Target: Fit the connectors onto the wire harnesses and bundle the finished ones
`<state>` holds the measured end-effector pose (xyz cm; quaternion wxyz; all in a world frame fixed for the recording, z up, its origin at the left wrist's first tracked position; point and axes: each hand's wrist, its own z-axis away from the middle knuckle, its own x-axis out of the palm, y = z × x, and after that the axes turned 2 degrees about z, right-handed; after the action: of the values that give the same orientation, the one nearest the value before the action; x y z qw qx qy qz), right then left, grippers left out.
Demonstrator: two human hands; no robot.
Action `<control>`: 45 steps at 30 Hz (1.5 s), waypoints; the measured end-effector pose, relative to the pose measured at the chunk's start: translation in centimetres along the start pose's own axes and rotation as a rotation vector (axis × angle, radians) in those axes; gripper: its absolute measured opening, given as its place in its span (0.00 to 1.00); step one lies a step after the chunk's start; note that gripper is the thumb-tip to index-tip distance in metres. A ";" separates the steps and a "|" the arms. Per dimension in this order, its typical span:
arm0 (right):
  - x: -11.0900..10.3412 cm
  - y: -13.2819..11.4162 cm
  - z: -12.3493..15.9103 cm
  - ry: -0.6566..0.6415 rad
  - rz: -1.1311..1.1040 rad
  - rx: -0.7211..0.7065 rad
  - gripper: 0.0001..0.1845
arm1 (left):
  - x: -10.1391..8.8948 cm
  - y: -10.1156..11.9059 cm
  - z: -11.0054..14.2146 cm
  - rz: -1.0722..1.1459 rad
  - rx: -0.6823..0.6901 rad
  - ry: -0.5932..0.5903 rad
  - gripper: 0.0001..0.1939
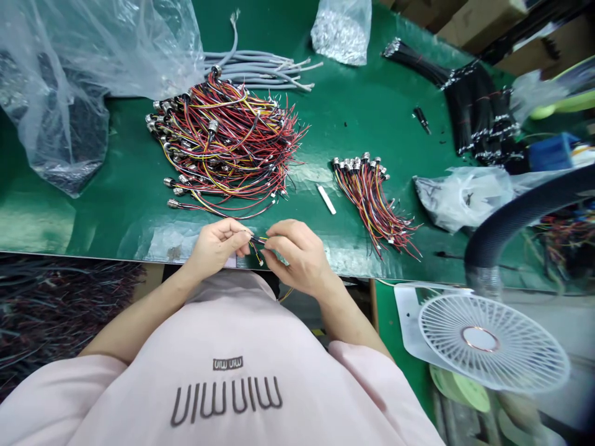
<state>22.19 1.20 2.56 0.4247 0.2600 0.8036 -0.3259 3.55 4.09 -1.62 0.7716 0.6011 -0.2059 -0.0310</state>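
Note:
Close to the table's front edge, my left hand (218, 246) pinches a thin wire harness (257, 239) with dark sleeving and yellow wires. My right hand (297, 253) grips the other side of it between thumb and fingers. A small white plug on a yellow-black wire hangs below, between the hands. Just beyond them lies a big pile of wire harnesses (232, 142), red, yellow, black and white, with round metal connectors. A smaller bundle of similar harnesses (372, 198) rests to the right. Between the two groups is a white stick-like tool (326, 199).
Grey cables (264, 69) lie behind the big pile. Plastic bags stand at left (60, 118), at back (341, 31) and at right (465, 198). Black cable bundles (478, 111) fill the back right. A white fan (493, 341) and a thick black hose (515, 217) stand near my right side.

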 end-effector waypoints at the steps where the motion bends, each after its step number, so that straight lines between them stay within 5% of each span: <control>1: 0.0 0.1 0.0 0.004 0.029 -0.006 0.04 | 0.0 0.0 0.0 0.003 0.000 0.000 0.20; 14: 0.1 0.3 -0.1 0.037 -0.125 0.083 0.04 | 0.0 0.2 -0.1 0.022 -0.016 -0.018 0.20; 45: 1.2 -0.1 -0.5 0.140 0.022 0.019 0.06 | -0.5 -0.6 -0.1 0.187 -0.080 -0.032 0.17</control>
<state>21.24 1.62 1.74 0.3684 0.2950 0.8253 -0.3100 3.27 4.14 -2.36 0.7911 0.5472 -0.2722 0.0234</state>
